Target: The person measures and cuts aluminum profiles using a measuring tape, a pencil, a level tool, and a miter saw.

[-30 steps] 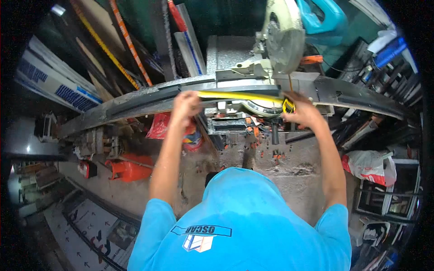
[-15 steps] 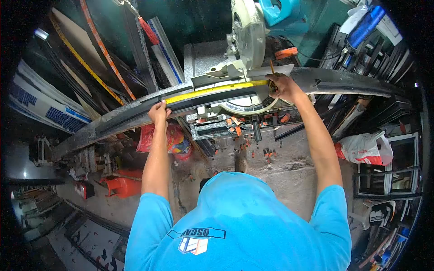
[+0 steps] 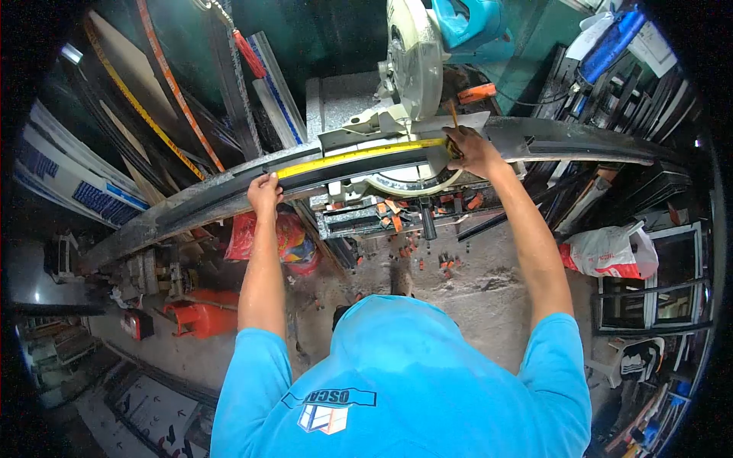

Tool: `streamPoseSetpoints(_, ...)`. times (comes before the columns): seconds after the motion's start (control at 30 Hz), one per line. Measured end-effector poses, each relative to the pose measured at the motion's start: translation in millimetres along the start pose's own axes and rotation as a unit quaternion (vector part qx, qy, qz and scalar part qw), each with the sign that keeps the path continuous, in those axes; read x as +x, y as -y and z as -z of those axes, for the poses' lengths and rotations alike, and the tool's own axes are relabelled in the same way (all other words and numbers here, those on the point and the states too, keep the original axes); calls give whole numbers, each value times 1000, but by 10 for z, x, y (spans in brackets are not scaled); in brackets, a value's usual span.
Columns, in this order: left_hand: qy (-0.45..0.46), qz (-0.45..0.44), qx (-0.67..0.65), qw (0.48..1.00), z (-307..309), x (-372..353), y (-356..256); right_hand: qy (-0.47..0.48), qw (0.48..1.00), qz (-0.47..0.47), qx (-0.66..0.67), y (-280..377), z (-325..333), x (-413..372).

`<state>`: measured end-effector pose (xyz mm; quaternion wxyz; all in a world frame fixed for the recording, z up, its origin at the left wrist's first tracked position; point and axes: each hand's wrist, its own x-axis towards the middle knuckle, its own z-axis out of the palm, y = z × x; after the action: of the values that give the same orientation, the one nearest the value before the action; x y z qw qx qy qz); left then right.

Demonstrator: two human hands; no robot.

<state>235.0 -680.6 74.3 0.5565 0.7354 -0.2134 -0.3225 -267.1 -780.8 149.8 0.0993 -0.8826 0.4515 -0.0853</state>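
Note:
A yellow tape measure blade (image 3: 359, 156) is stretched along a dark metal profile (image 3: 366, 166) lying across the saw bench. At its left end, my left hand (image 3: 265, 192) pinches the blade's tip against the profile. My right hand (image 3: 473, 153) is closed around the tape measure's case (image 3: 453, 149), mostly hidden by the fingers. A thin orange-brown pencil (image 3: 453, 116) sticks up from the same hand. Just behind the blade stands a mitre saw (image 3: 416, 69) with its guard and head raised; its round base (image 3: 405, 182) shows under the profile.
Long profiles (image 3: 279, 107) lean against the back wall on the left, more stand at right. Small orange and black offcuts (image 3: 393, 217) lie on the saw stand and floor. A red gas cylinder (image 3: 205, 313) is at lower left, a white-and-red bag (image 3: 607, 252) at right.
The whole view has shifted slightly left. Both hands keep their hold on the stretched tape measure, and the pencil in my right hand leans a little more to the left.

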Motion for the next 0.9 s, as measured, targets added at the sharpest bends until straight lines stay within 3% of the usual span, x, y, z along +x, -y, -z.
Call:
streamPoseSetpoints(0.1, -18, 0, 12, 1000, -4, -14, -6, 46, 996, -75, 3, -411, 107, -215)
streamPoseSetpoints(0.17, 0, -7, 12, 1000, 13, -3, 5, -42, 991, -111, -56, -694, 221, -535)
streamPoseSetpoints(0.2, -1, -6, 10, 1000, 21, -1, 11, -69, 985, -129, 90, -1148, 210, -724)
streamPoseSetpoints(0.3, -1, -8, 21, 1000, 15, 8, 18, -57, 973, -225, 0, -1534, 660, -1217)
streamPoseSetpoints(0.33, -6, -11, 29, 1000, 8, 8, 19, -52, 941, -318, 103, -1597, 807, -1383)
streamPoseSetpoints(0.37, -10, -15, 38, 999, 8, 5, 22, -154, 962, -200, -101, -1949, 701, -1694)
streamPoseSetpoints(0.47, -7, -21, 51, 998, 17, -2, 27, -157, 899, -402, -71, -1793, 875, -1823)
streamPoseSetpoints(0.53, -16, -22, 37, 999, 1, -46, -14, -212, 876, -429, -65, -1780, 651, -1859)
streamPoseSetpoints(0.6, -15, -15, 29, 999, 4, -16, 9, -203, 859, -462, 90, -2103, 194, -1884)
streamPoseSetpoints(0.63, -15, -17, 30, 999, 2, -46, -24, -228, 798, -511, 225, -2055, -48, -1821)
streamPoseSetpoints(0.73, -8, -21, 13, 1000, 20, 40, 37, -204, 696, -533, 435, -1214, -276, -1537)
streamPoseSetpoints(0.77, -2, -19, 15, 1000, 36, 55, 42, -253, 671, -556, 420, -881, -307, -1396)
streamPoseSetpoints(0.9, -13, -15, 27, 999, 33, 31, -13, -265, 655, -547, 450, -668, -782, -1207)
